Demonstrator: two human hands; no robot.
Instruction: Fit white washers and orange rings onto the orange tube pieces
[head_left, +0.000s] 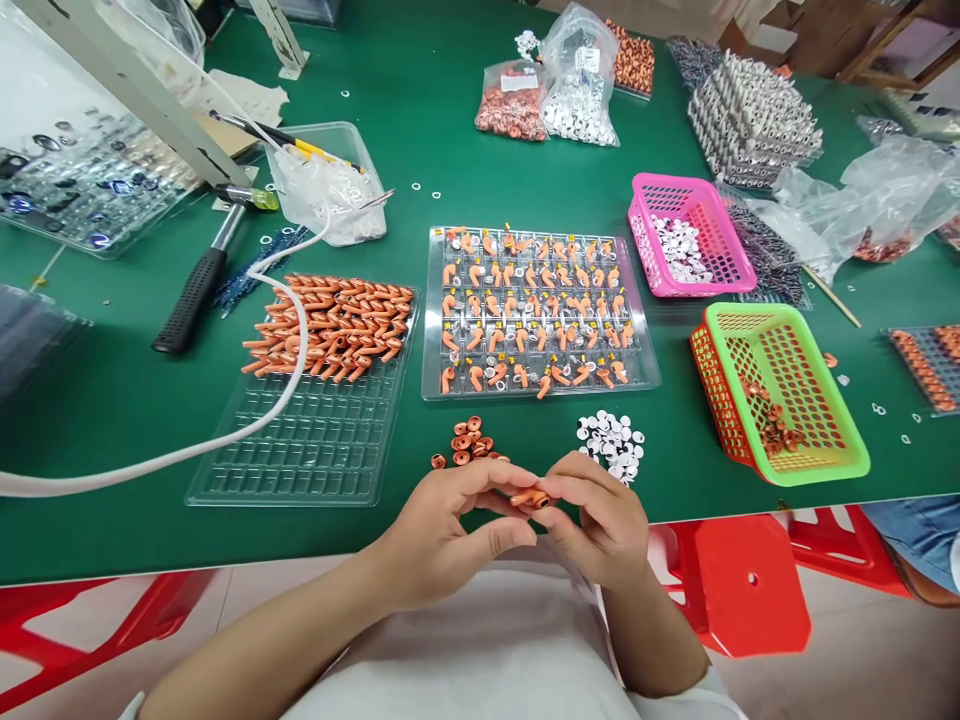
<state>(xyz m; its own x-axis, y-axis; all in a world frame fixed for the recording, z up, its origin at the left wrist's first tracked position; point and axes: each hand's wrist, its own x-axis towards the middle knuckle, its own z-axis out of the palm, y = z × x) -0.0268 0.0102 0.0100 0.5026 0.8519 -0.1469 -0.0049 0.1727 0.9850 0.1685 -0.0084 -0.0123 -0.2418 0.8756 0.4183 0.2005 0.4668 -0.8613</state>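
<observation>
Just over the table's front edge, my left hand (457, 535) and my right hand (596, 515) meet around a copper-orange earbud shell (531, 498). The right thumb and fingers pinch its rounded head, where a dark opening shows. Its stem points left and rests against the left fingers, with the left thumb held a little below. Beyond my left hand lies a small pile of copper cup-shaped caps (471, 440). White round pieces with some black ones (611, 443) lie in a pile past my right hand. Behind both piles stands a clear tray (430, 350) with rows of orange earbud parts.
Left, a compartment tray (277, 480) carries stacked copper earbud shells (330, 325); a white cable (150, 470) crosses it. A hammer (199, 290) lies farther left. Right are a pink basket (694, 190) and a green basket (847, 450). Filled bags (514, 100) lie behind. Red stools (750, 590) stand below.
</observation>
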